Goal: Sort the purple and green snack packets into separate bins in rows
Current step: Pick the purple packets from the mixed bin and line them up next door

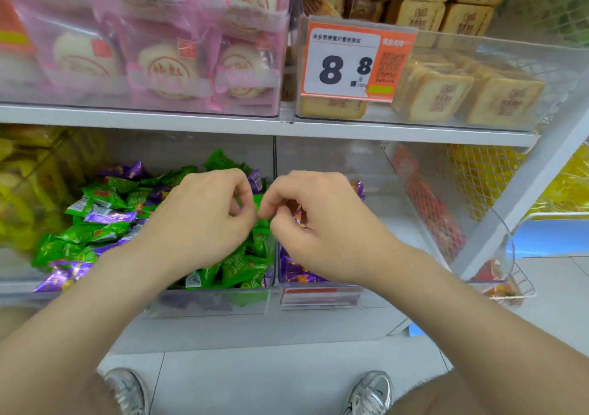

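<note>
Room: a shop aisle with a pale tiled floor; the person's two grey shoes stand on it, well below the hands.
Shelf: a white shelf unit with two tiers; its upper board runs above both hands.
Upper tier: pink-wrapped round cakes up and left of the hands, tan square cakes up and right, with an orange price tag reading 8.8 between them.
Left bin: clear plastic, under the left hand and forearm, holding a mixed heap.
Right bin: clear plastic, under the right hand, its far part bare.
Green packets: heaped in the left bin, left of and beneath the left hand.
Purple packets: some are scattered among the green ones, and others lie in the right bin just below the right wrist.
Left hand: fingers curled in, thumb tip meeting the forefinger over the wall between the bins; I cannot tell whether it pinches anything.
Right hand: fingers curled, just beside the left hand, nearly touching it, pinching a purple packet that peeps out between thumb and fingers.
</note>
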